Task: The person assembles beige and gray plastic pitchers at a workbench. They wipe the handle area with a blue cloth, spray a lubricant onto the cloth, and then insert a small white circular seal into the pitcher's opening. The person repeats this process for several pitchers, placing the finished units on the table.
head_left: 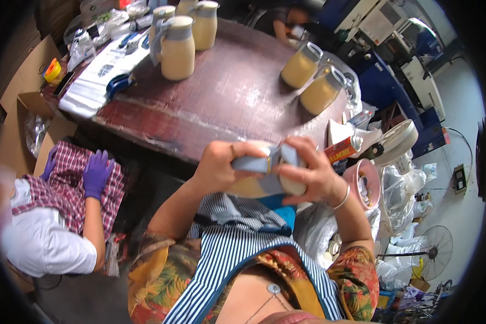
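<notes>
A cream jug (242,188) with a grey collar and handle is tilted on its side in front of my chest, between both hands. My left hand (217,161) is closed around its grey handle side. My right hand (321,174) grips the other end, thumb and fingers around a grey and whitish part; whether that is a separate lid I cannot tell. Ahead on the table, two similar jugs (301,66) (322,95) with grey collars stand to the right. At the far left, a lidded jug (178,58) stands beside several others.
A dark red table (227,81) spans the area ahead. White bags and blue-handled tools (119,85) lie at its left. A person in purple gloves (96,175) sits left; another person is across the table. A pink bucket (373,183) and a fan (434,252) are right.
</notes>
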### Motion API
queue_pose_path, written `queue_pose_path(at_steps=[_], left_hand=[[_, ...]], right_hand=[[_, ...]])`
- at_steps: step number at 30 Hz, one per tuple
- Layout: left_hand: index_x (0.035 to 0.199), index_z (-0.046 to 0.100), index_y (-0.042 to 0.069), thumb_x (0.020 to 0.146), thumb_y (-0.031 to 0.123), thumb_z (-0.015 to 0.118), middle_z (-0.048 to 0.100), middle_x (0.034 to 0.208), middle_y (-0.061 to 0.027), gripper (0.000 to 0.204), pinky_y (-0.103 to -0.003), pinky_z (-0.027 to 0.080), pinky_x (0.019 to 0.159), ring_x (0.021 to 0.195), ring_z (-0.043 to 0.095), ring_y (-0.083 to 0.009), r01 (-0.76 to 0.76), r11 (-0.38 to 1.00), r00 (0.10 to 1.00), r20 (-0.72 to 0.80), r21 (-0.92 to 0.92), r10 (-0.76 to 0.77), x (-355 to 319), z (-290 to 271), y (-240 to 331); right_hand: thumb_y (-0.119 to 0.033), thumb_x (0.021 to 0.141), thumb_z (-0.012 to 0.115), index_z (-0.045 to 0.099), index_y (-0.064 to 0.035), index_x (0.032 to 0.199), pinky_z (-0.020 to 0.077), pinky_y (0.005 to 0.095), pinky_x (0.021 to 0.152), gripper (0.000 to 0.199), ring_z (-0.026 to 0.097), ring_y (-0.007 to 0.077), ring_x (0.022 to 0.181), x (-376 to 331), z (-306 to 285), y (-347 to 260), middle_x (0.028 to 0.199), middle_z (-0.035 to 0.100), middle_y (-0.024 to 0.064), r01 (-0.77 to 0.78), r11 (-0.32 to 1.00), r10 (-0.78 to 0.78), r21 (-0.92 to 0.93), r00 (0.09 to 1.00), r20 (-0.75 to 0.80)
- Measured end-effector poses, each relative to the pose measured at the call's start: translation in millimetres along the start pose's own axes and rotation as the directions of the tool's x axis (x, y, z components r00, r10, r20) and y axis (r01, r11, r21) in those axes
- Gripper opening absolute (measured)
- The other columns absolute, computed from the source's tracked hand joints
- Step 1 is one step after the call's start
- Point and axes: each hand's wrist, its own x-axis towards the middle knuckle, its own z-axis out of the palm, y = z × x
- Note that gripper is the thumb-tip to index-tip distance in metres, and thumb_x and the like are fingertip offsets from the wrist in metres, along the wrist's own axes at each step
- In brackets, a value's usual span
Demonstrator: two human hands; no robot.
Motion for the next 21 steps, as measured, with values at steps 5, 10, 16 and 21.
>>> queue_pose_path(at_steps=[5, 10, 16, 21], left_hand=[[0.103, 0.071, 0.01, 0.068, 0.013, 0.084, 0.072, 0.093, -0.0136, 0.038, -0.034, 0.056, 0.072, 0.084, 0.072, -0.0283, -0.042, 0.994, 0.999, -0.017, 0.105, 0.044, 4, 4, 0], [0.108, 0.07, 0.013, 0.067, 0.008, 0.077, 0.07, 0.087, -0.007, 0.043, -0.036, 0.052, 0.055, 0.069, 0.068, -0.0247, -0.149, 0.79, 0.969, -0.073, 0.595, 0.237, -7, 60, -10], [0.103, 0.071, 0.01, 0.069, 0.016, 0.085, 0.071, 0.083, -0.0136, 0.038, -0.034, 0.056, 0.065, 0.074, 0.071, -0.0294, -0.184, 0.972, 0.983, 0.0, 0.148, 0.186, 21, 4, -12], [0.108, 0.069, 0.011, 0.065, 0.015, 0.082, 0.069, 0.078, -0.0097, 0.045, -0.034, 0.052, 0.058, 0.067, 0.068, -0.0262, -0.273, 0.88, 0.953, -0.013, 0.389, 0.301, 22, 36, -15]], right_hand=[[-0.035, 0.071, 0.08, 0.063, -0.0124, 0.123, 0.0493, 0.047, 0.089, 0.059, 0.056, 0.042, 0.105, -9, 18, 7, 0.123, 0.051, 0.0253, -0.129, 0.991, 0.13, 0.021, 0.988, -0.082], [-0.04, 0.081, 0.072, 0.045, -0.0035, 0.14, 0.0395, 0.0438, 0.104, 0.074, 0.046, 0.0455, 0.124, -13, 50, 4, 0.138, 0.04, 0.0299, -0.717, 0.628, 0.778, 0.302, 0.57, -0.263], [-0.064, 0.072, 0.071, 0.048, -0.025, 0.14, 0.0245, 0.0612, 0.112, 0.082, 0.034, 0.0483, 0.138, -23, -8, 5, 0.15, 0.033, 0.0298, -0.165, 0.933, 0.187, -0.318, 0.982, 0.039], [-0.052, 0.076, 0.071, 0.051, -0.0065, 0.134, 0.0351, 0.0603, 0.104, 0.077, 0.05, 0.0444, 0.118, -45, 17, 29, 0.125, 0.05, 0.0255, -0.309, 0.94, 0.277, -0.145, 0.939, -0.204]])
